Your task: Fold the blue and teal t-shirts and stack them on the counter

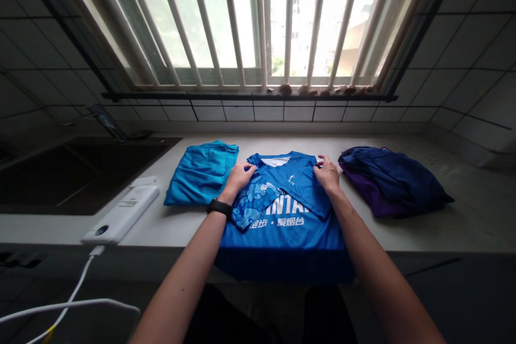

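Observation:
A blue T-shirt [282, 234] with white lettering lies on the counter, its collar toward the window. Both sleeves are folded inward across the chest, and the hem hangs over the counter's front edge. At the shoulder on the left, my left hand [242, 174], with a black band on the wrist, is closed on the fabric in a pinch. My right hand [327, 173] pinches the opposite shoulder between thumb and fingers. A folded teal garment [201, 174] lies just left of my left hand. Right of my right hand sits a pile of navy and purple clothes [397, 177].
A white power bank [123, 212] with a plugged-in white cable [80, 279] lies at the left, beside a dark sink [80, 172] with a faucet [108, 122]. Behind the counter [419, 231] is a barred window [242, 27], with small round objects along its sill.

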{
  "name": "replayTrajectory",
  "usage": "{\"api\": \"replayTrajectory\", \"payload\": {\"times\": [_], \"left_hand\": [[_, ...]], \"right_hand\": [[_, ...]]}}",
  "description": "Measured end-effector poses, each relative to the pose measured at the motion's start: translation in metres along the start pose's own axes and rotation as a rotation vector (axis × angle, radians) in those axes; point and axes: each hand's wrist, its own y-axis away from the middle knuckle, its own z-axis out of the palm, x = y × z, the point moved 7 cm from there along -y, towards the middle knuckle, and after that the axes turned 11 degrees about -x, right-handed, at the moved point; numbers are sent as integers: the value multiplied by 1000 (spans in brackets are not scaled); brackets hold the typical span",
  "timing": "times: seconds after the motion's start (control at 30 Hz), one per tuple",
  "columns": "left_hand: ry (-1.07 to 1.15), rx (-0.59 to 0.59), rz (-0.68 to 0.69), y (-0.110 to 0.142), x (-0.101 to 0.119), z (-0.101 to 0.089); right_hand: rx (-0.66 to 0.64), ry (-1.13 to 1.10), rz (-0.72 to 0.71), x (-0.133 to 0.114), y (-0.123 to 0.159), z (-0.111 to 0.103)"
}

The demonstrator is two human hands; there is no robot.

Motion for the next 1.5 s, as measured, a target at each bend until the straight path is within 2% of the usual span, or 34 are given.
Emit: {"api": "replayTrajectory", "payload": {"times": [0.13,0.3,0.43,0.53,0.73,0.83,1.0,1.2,1.4,1.5], "left_hand": [[311,-26,-5,0,-5,3],[472,63,-162,9,-16,2],[566,-56,-142,10,-14,10],[527,-122,-72,9,-8,12],[386,-101,-15,5,-3,10],[376,-106,-56,5,-7,11],[322,-171,-34,6,-5,17],[274,-192,30,4,-1,22],[285,-228,56,8,8,25],[277,-259,106,12,16,24]], "right_hand": [[36,-5,40,4,0,-1],[-69,-153,34,10,-6,2],[-88,-163,-68,4,-8,1],[-104,-93,-107,-3,-5,2],[-64,-2,-94,-13,1,-5],[-55,-69,-81,-15,3,-11],[-190,-306,-73,-17,5,-6],[-104,-257,-178,-22,3,-8],[-165,-380,-124,-15,3,-2],[-141,-397,-139,-15,3,-2]]}}
